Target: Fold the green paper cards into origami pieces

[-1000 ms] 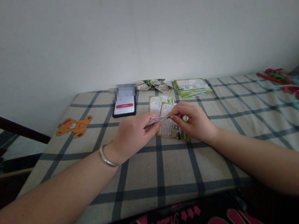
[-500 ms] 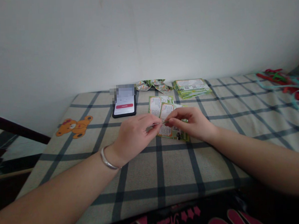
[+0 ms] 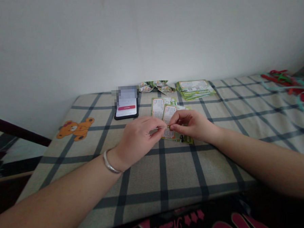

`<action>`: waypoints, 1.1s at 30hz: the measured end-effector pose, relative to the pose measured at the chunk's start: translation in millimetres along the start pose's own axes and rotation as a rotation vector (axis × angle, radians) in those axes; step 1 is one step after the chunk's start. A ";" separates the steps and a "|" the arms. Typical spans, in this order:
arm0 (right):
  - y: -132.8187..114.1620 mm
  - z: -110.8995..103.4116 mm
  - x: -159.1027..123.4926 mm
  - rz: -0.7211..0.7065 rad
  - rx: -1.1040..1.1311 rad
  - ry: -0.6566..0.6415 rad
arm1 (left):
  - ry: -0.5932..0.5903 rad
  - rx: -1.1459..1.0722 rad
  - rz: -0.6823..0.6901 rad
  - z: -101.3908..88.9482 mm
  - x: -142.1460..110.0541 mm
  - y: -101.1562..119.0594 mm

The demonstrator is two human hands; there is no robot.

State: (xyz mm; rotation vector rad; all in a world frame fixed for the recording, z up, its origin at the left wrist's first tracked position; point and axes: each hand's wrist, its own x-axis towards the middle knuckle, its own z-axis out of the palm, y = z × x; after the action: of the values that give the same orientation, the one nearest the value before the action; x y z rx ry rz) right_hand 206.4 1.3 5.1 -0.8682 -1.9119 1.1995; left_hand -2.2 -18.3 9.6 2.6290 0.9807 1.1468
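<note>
The folded paper (image 3: 161, 127) is spanning the gap between both hands, above the near part of the two green-edged leaflets (image 3: 157, 106). The left hand (image 3: 140, 133) is pinching its left end; the right hand (image 3: 190, 124) is pinching its right end between thumb and forefinger. The phone (image 3: 126, 106) is lying left of the leaflets. Folded paper pieces (image 3: 147, 87) and a leaflet stack (image 3: 195, 89) are resting on the far side, near the wall (image 3: 148, 36).
</note>
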 end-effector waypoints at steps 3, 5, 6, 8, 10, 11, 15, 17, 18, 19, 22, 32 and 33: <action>-3.5 1.6 -2.0 -0.070 -0.128 0.064 | -0.006 -0.024 -0.025 1.0 -0.6 1.4; -5.6 2.6 -3.8 -0.128 -0.206 0.093 | -0.006 -0.019 -0.029 1.1 -0.3 3.1; -6.4 3.1 -4.6 -0.157 -0.245 0.104 | -0.007 -0.011 -0.032 1.1 0.0 4.0; -7.2 4.0 -6.0 -0.211 -0.325 0.121 | -0.017 0.006 -0.039 0.9 0.9 5.1; -7.3 4.7 -6.8 -0.248 -0.391 0.133 | -0.035 0.014 -0.042 0.8 1.6 5.3; -7.2 5.1 -7.0 -0.257 -0.413 0.137 | -0.044 0.015 -0.040 0.8 1.9 5.2; -8.6 6.4 -7.5 -0.239 -0.433 0.148 | -0.046 0.031 -0.016 0.9 2.5 4.9; -10.2 6.8 -7.7 -0.201 -0.435 0.128 | -0.034 0.047 0.013 1.0 2.6 5.5; -11.0 6.9 -7.8 -0.179 -0.438 0.112 | -0.028 0.057 0.031 1.1 2.6 5.7; -11.6 6.8 -7.9 -0.157 -0.443 0.099 | -0.023 0.066 0.046 1.2 2.5 5.8; -11.9 6.2 -7.8 -0.126 -0.458 0.089 | -0.022 0.070 0.059 1.5 2.0 5.1; -8.2 3.5 -6.3 -0.102 -0.347 0.082 | -0.047 0.014 -0.014 0.0 2.8 5.0; -8.1 3.3 -6.3 -0.096 -0.340 0.084 | -0.049 0.011 -0.018 -0.5 3.0 5.2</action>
State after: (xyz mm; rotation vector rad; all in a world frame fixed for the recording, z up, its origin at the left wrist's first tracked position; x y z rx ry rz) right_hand 205.6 -8.1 10.2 -0.9714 -2.0959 0.7803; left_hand 1.7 -20.6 13.6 2.6380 1.0019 1.0711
